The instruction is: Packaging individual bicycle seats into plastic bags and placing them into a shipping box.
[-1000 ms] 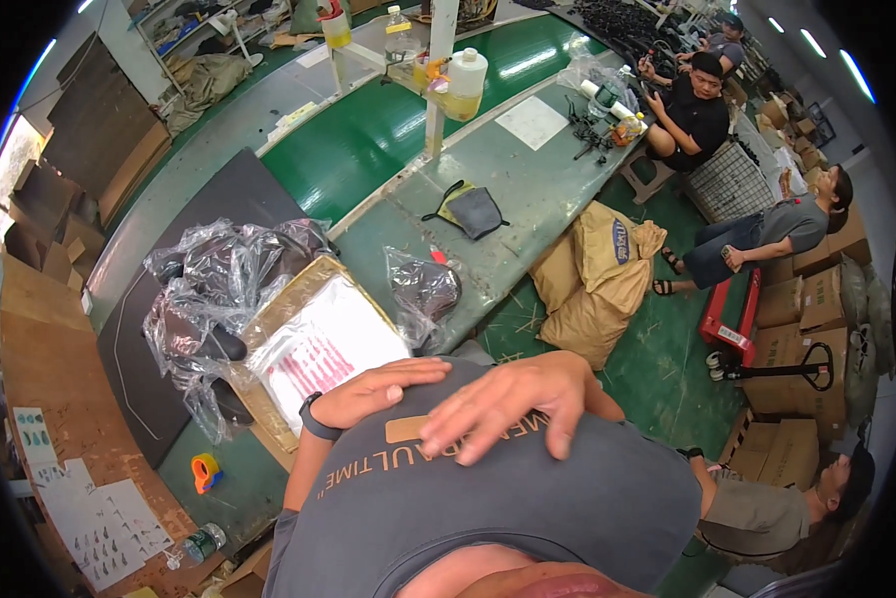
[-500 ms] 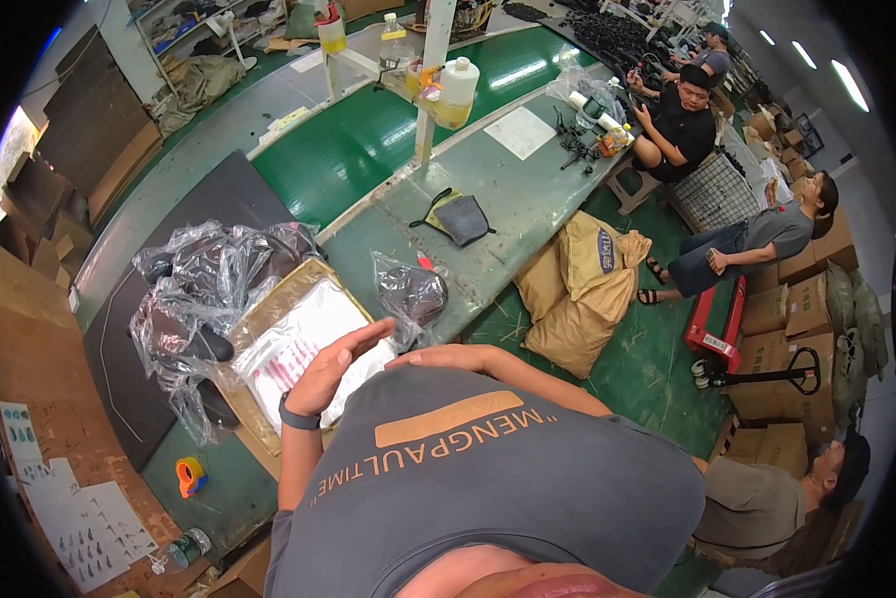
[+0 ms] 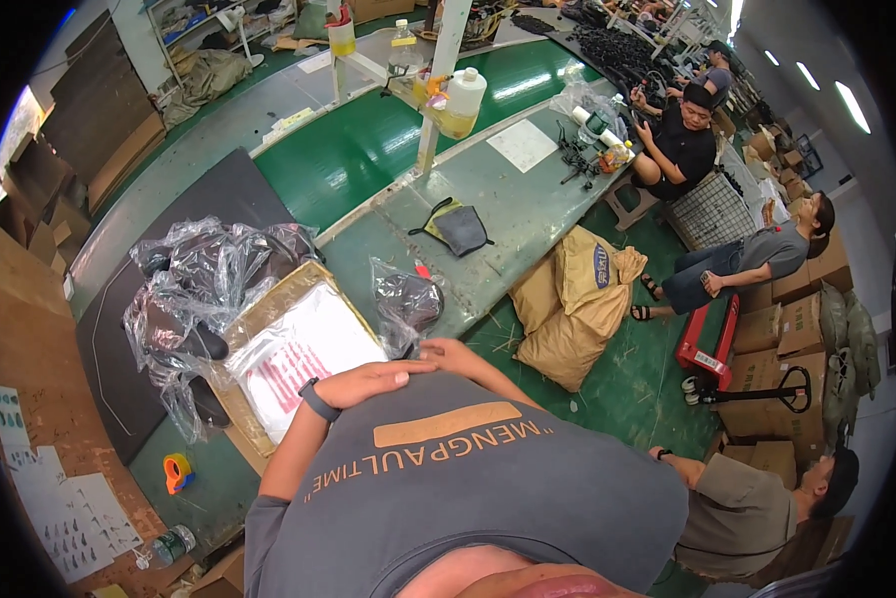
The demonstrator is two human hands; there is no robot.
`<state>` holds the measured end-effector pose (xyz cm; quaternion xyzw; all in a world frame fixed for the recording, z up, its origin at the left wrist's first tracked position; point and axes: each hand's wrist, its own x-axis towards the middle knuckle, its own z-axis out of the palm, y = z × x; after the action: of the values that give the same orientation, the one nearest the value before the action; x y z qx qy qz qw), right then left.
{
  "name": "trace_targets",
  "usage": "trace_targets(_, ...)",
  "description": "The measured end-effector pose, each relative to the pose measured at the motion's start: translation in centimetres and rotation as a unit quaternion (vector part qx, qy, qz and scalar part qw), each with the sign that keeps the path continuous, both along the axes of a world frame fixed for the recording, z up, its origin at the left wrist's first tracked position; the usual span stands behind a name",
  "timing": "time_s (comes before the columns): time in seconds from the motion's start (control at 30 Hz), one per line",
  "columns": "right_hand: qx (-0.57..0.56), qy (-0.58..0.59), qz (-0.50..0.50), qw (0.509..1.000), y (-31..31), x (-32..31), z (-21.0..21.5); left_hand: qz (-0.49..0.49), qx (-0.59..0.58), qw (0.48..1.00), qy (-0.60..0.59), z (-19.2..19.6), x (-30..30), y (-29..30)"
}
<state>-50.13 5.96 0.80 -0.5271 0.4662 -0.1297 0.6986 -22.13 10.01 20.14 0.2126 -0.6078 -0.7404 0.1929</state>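
My left hand (image 3: pixel 368 382), with a dark band on its wrist, lies flat and empty against the top edge of my grey shirt, fingers pointing right. Just behind it my right forearm (image 3: pixel 468 361) crosses in front of my chest; its hand is mostly hidden close to a small clear bag holding a dark item (image 3: pixel 408 304). Right beside my left hand, an open cardboard box (image 3: pixel 258 324) holds white plastic packets with red print (image 3: pixel 303 359). Crumpled clear plastic bags with dark goods (image 3: pixel 203 284) lie over the box's far left side.
A dark pouch (image 3: pixel 460 227) lies on the grey-green table (image 3: pixel 528 199). Tan sacks (image 3: pixel 567 299) lean by the table, next to a red pallet jack (image 3: pixel 712 344). Other people sit or crouch at the right. An orange tape roll (image 3: pixel 177 468) and a bottle (image 3: pixel 169 546) lie at the lower left.
My left hand has drawn back from over the box to rest flat at my shirt's edge. My right hand has slipped out of sight from on top of my chest.
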Motion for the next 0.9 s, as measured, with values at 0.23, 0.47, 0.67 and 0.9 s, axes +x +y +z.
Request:
trace_targets(0.23, -0.104, -0.306, 0.102, 0.941, -0.5, 1.0, 25.9, 0.081, 0.359, 0.928, 0.049, -8.6, 0.2, 1.3)
trace_targets(0.47, -0.147, -0.404, 0.377, 0.821, 0.0, 2.3, 29.4, 0.131, 0.335, 0.932, 0.044, -18.7, 2.0, 2.8)
trace_targets(0.67, -0.053, -0.272, 0.244, 0.929, 0.3, 1.9, 19.0, 0.295, 0.185, 0.937, 0.016, -9.0, 2.0, 2.5)
trace_targets(0.9, 0.263, -0.111, 0.005, 0.958, 2.7, -0.2, 0.5, 0.209, 0.026, 0.972, 0.102, 0.6, 1.9, 1.5)
